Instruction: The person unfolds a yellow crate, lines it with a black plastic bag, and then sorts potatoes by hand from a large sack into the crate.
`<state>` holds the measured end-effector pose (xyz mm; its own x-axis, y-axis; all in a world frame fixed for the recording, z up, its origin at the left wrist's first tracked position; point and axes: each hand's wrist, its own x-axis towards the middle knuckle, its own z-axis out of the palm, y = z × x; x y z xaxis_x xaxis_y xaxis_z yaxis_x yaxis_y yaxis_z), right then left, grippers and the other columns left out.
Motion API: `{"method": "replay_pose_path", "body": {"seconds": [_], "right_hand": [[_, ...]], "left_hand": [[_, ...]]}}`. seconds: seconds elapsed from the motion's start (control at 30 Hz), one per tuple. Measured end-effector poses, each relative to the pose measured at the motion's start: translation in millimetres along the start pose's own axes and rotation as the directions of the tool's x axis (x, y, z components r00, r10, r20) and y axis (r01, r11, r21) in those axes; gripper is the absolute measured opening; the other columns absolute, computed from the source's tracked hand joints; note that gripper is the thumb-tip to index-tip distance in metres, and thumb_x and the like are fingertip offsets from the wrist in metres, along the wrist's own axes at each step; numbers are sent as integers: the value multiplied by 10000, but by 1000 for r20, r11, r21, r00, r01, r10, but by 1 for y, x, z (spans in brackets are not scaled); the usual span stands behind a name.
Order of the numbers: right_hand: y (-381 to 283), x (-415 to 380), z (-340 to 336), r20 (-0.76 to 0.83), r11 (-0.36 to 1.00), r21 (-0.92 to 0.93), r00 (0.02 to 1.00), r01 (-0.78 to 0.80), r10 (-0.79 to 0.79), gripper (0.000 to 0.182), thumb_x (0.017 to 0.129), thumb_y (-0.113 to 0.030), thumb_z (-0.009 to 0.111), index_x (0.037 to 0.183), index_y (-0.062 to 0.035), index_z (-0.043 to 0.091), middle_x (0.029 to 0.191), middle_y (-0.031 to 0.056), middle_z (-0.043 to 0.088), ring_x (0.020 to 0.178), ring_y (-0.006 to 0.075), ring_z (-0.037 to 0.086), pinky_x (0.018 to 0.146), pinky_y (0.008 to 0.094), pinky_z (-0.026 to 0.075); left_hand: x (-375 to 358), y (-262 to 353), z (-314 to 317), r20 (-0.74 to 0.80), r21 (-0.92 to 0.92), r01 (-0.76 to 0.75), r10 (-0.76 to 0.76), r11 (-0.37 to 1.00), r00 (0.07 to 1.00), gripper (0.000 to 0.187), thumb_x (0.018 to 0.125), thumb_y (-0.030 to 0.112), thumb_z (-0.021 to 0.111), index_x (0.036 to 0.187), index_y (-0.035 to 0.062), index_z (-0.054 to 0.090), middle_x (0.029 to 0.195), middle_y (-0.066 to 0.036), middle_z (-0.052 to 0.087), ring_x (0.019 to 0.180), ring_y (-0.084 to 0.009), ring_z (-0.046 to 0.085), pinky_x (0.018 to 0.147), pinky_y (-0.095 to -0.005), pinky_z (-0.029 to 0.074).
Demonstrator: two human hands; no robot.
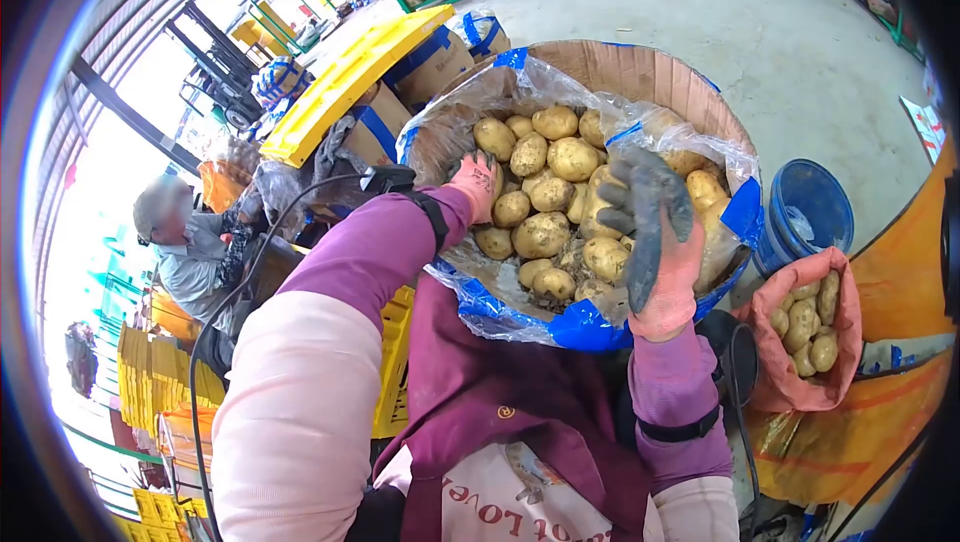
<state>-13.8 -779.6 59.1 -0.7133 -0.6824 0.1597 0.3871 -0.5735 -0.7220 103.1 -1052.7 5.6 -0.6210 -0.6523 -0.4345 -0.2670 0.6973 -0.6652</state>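
A round cardboard bin (pixel 715 107), lined with clear plastic and patched with blue tape, holds a heap of potatoes (pixel 541 235) in front of me. At its left side my left hand (pixel 474 188), in a pink glove, is bent round a potato at the heap's edge; its fingertips are partly hidden. Over the right part of the heap is my right hand (pixel 656 242), in a pink glove with a dark grey coating. Its fingers are spread, and nothing shows in them.
Right of the bin stand a blue bucket (pixel 812 204) and a pink sack (pixel 848 327) with potatoes inside. A yellow crate (pixel 345 92) and taped boxes lie behind on the left. Another person (pixel 200 257) is at the left. A cable (pixel 240 287) runs beside my left arm.
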Motion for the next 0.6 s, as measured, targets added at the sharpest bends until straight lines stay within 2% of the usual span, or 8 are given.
{"method": "replay_pose_path", "body": {"seconds": [0.07, 0.13, 0.2, 0.27, 0.33, 0.43, 0.53, 0.6], "right_hand": [[0, 2, -3, 5, 998, 26, 998, 55, -55, 350, 970, -170, 584, 1270, 8, 554, 1130, 102, 654, 940, 199, 674, 746, 278, 556], [-1, 1, 2, -160, 984, -12, 971, 178, -178, 351, 978, -191, 569, 1267, 9, 558, 1160, 104, 641, 988, 196, 654, 808, 298, 543], [1, 1, -1, -143, 974, -50, 963, 222, -227, 352, 991, -221, 542, 1258, 8, 564, 1184, 108, 628, 1039, 197, 629, 868, 324, 521], [3, 0, -3, -98, 970, -81, 967, 228, -235, 368, 992, -241, 531, 1263, 8, 557, 1186, 111, 623, 1054, 204, 620, 880, 334, 513], [2, -2, -2, -59, 962, -147, 969, 228, -239, 384, 985, -245, 537, 1276, 5, 544, 1189, 111, 617, 1069, 213, 612, 900, 344, 504], [3, 0, -3, -111, 985, -67, 980, 161, -168, 423, 986, -290, 524, 1297, -2, 530, 1207, 108, 609, 1085, 227, 606, 919, 356, 495], [5, 2, -9, -89, 980, -114, 980, 165, -175, 459, 990, -336, 502, 1310, -7, 523, 1236, 112, 599, 1118, 239, 596, 941, 365, 486], [9, 2, -10, -75, 971, -83, 971, 223, -229, 486, 988, -360, 491, 1324, -10, 514, 1246, 123, 597, 1130, 248, 598, 935, 363, 495]], "left_hand": [[1, -2, -3, 7, 10, 57, -57, 998, 998, 1029, 718, 451, 702, 1477, -72, 245, 1468, -296, 336, 1351, -411, 373, 1088, -480, 355], [2, -12, 2, -40, -300, 76, -92, 951, 995, 1013, 697, 455, 721, 1457, -59, 292, 1425, -295, 379, 1314, -427, 403, 1072, -483, 373], [3, -24, 4, -93, -394, 64, -109, 917, 990, 1008, 681, 469, 734, 1436, -56, 323, 1388, -278, 422, 1281, -422, 435, 1069, -469, 382], [3, -37, -6, 1, -459, 26, -29, 888, 1000, 1085, 670, 495, 752, 1469, -57, 266, 1437, -284, 374, 1340, -427, 385, 1109, -436, 342], [17, -35, 3, -13, -469, 55, -69, 882, 998, 1097, 673, 505, 751, 1472, -59, 254, 1446, -270, 386, 1344, -387, 403, 1114, -406, 341], [31, -41, 5, -38, -785, 91, -195, 613, 980, 1075, 677, 538, 747, 1462, -44, 301, 1378, -257, 499, 1302, -322, 482, 1094, -358, 370], [41, -53, 6, -10, -869, 104, -229, 484, 973, 1029, 663, 548, 761, 1439, -7, 378, 1363, -245, 521, 1288, -323, 495, 1074, -373, 394], [44, -55, 13, -69, -874, 41, -207, 484, 976, 1012, 635, 559, 786, 1418, 26, 429, 1372, -225, 522, 1289, -318, 496, 1061, -381, 410]]}}
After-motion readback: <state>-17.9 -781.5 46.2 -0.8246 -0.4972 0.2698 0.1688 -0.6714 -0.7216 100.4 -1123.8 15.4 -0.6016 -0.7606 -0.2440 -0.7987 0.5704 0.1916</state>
